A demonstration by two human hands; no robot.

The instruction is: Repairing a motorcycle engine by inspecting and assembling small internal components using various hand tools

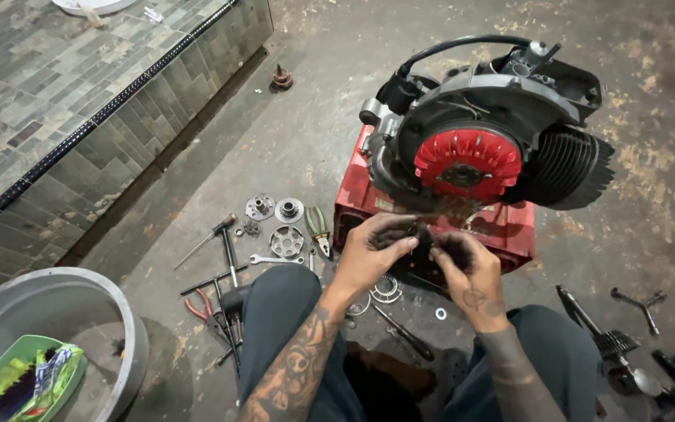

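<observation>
A grey scooter engine (501, 117) with a red flywheel fan (468, 160) rests on a red box (501, 227). Just below the fan, in front of the box, my left hand (373, 250) and my right hand (462, 262) meet, fingers closed together on a small dark greasy part (423, 234). What the part is cannot be made out. Both forearms are tattooed and my knees in dark trousers sit under them.
On the concrete floor to the left lie round metal discs (275, 211), pliers (319, 227), a spanner (271, 259), a hammer (208, 238) and screwdrivers. A grey basin (126, 312) holds a green tray at bottom left. A tiled step (80, 117) rises at left. More tools lie at bottom right.
</observation>
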